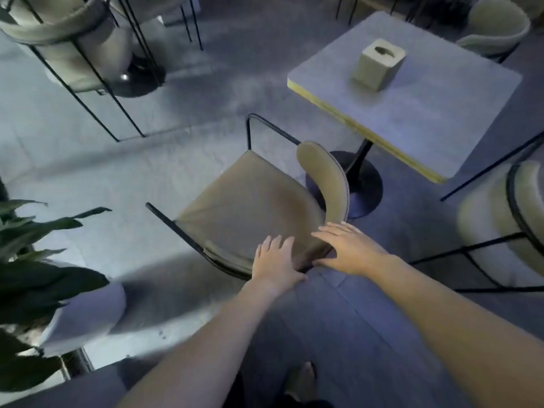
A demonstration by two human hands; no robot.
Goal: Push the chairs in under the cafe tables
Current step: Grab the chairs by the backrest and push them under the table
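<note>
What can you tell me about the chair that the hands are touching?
The chair has a tan padded seat, a curved tan backrest and a thin black metal frame with looping side bars. It stands on the grey floor beside the square table, not under it, with its backrest on the side toward the table's black base. The left hand lies flat on the seat's near edge and the right hand rests at its corner near the backrest.

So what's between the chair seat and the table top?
In the head view, the chair's curved backrest stands between the seat and the table top, with the table's black round base on the floor behind it.
</note>
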